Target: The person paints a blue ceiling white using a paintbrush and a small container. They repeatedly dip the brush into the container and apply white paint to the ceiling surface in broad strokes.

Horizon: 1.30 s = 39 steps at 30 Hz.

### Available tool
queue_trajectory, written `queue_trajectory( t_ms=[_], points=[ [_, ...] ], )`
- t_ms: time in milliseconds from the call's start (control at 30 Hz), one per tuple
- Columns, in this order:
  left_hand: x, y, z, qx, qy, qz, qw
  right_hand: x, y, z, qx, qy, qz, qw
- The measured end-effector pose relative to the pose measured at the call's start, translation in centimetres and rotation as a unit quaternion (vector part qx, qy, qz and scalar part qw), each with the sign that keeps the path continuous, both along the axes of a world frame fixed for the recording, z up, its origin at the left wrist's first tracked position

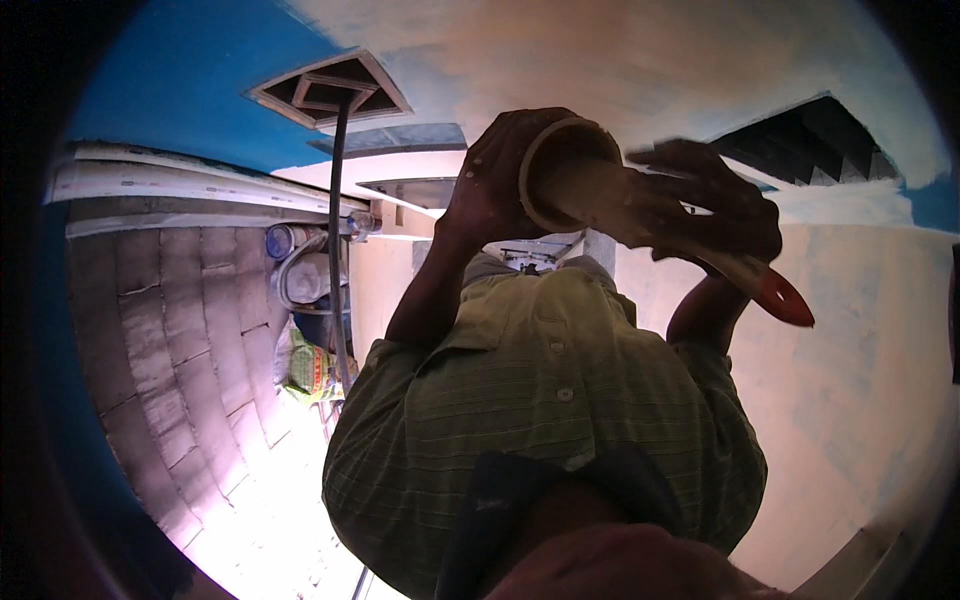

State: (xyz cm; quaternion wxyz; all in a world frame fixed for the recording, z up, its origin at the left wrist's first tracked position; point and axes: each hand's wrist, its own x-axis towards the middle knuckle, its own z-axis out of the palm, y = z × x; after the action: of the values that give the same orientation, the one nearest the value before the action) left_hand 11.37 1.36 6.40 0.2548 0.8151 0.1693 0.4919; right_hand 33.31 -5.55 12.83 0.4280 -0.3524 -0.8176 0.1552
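brush [783, 296] crosses the tub's rim [527, 185], red end clear.

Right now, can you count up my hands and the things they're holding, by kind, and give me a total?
Hands: 2, the left hand and the right hand
Tubs: 1, a round tub in the left
Brushes: 1, a brush with a red-ended handle, in the right
Total: 4
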Motion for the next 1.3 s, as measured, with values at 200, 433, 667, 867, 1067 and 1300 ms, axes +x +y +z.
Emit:
queue_trajectory(
  t_ms=[200, 433, 667, 867, 1067, 1300],
  points=[
    [0.5, -0.3, 0.5, -0.095, 0.009, 0.015, 0.995, 1.1, -1.8, -3.1, 0.052, 0.241, 0.056, 0.968],
    [2.4, -0.1, -0.4, -0.097, 0.013, 0.029, 0.995, 1.6, -3.5, -7.3, 0.063, 0.258, -0.215, 0.94],
    [2.5, 0.0, -0.2, -0.021, -0.001, 0.025, 0.999, 1.9, -3.5, -3.8, 0.034, 0.104, -0.164, 0.98],
    [1.8, -0.1, 1.3, 0.062, -0.001, 0.007, 0.998, 0.4, -1.0, -0.2, 0.058, -0.151, -0.05, 0.986],
    [1.9, -0.6, 0.3, 0.016, -0.002, 0.009, 1.0, -1.4, 0.6, 0.0, -0.035, -0.152, -0.1, 0.983],
    [2.0, -0.9, 0.4, 0.001, 0.027, -0.012, 1.0, -1.8, 1.2, -1.3, 0.015, -0.139, -0.063, 0.988]
  ],
)
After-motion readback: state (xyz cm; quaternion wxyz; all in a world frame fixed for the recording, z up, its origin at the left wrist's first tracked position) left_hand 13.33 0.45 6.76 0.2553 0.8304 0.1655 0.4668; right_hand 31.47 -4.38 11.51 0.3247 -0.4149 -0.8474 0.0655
